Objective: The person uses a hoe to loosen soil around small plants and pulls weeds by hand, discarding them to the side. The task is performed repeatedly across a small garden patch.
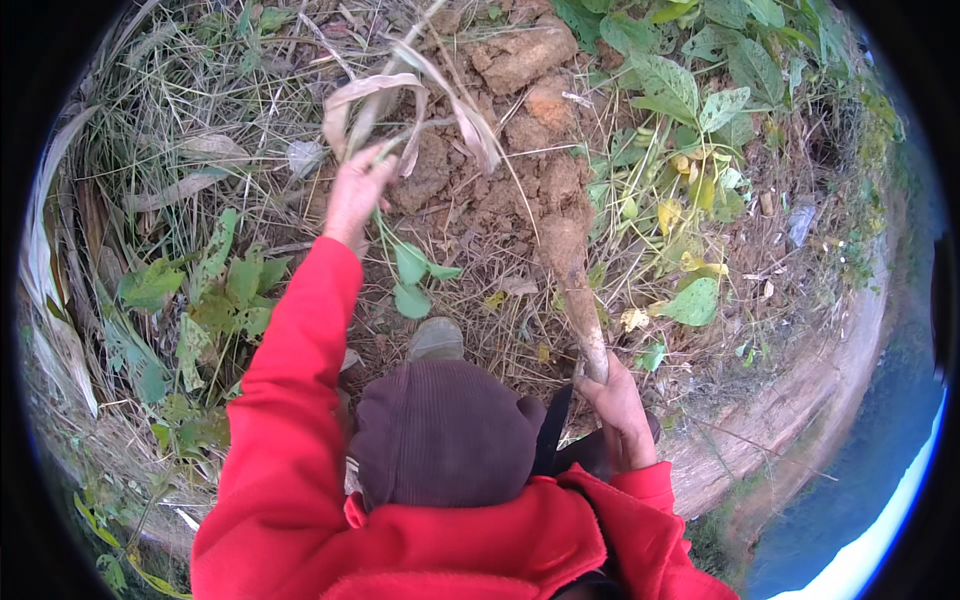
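My left hand point(360, 191) is raised over the ground at upper left, its fingers closed around thin plant stems. Dry, curled leaf blades point(379, 86) stick out above it, blurred, and a green leafy sprig point(411, 274) dangles below. On the right, my right hand point(621, 416) grips the near end of a soil-caked, wooden-looking shaft point(581, 300). The shaft thickens away from the hand, and its far end blends into loose brown soil point(495, 191), so I cannot tell what it ends in.
Large clods point(525, 56) lie at the top. Leafy bean-like plants point(667, 90) with pods and yellowing leaves grow on the right; more green plants point(240, 289) and dry grass point(187, 97) are on the left. A shoe tip point(436, 339) shows beyond dark ribbed cloth point(450, 435).
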`<state>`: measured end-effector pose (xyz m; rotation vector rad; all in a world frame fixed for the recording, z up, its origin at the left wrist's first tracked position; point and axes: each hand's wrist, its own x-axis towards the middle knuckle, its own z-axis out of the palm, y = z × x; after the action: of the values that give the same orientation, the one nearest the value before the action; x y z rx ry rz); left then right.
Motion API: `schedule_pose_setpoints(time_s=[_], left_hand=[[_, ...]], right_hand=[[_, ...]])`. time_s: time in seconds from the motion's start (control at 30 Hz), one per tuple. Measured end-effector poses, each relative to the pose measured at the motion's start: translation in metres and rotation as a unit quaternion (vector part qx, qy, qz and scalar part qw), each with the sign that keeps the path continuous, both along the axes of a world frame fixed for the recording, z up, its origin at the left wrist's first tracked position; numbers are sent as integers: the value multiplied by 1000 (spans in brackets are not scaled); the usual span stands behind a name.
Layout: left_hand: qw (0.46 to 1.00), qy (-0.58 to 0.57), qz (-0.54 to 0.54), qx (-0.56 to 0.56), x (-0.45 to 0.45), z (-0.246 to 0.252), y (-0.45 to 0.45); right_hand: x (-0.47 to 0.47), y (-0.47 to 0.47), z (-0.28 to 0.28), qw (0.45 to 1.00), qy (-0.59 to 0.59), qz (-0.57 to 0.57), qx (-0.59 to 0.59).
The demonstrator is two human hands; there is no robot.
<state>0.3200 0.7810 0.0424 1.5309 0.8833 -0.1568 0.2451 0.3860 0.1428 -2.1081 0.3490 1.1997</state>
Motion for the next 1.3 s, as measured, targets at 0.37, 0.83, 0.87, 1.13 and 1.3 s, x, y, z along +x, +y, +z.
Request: schedule_pose_setpoints(time_s=[0.37,0.83,0.87,1.13,1.3], left_hand=[[965,-118,223,-76,-46,60,140],[928,-125,82,-341,-85,149,-26],[919,-158,69,-354,-93,147,-21],[945,-211,138,-210,-137,147,7],[984,-71,119,-111,-92,110,-16]], right_hand=[[14,22,19,993,-72,66,-69],[75,168,24,936,-280,-160,140],[79,181,-2,981,-180,-32,62],[75,173,-28,991,-95,-41,89],[94,176,34,944,-199,-183,186]])
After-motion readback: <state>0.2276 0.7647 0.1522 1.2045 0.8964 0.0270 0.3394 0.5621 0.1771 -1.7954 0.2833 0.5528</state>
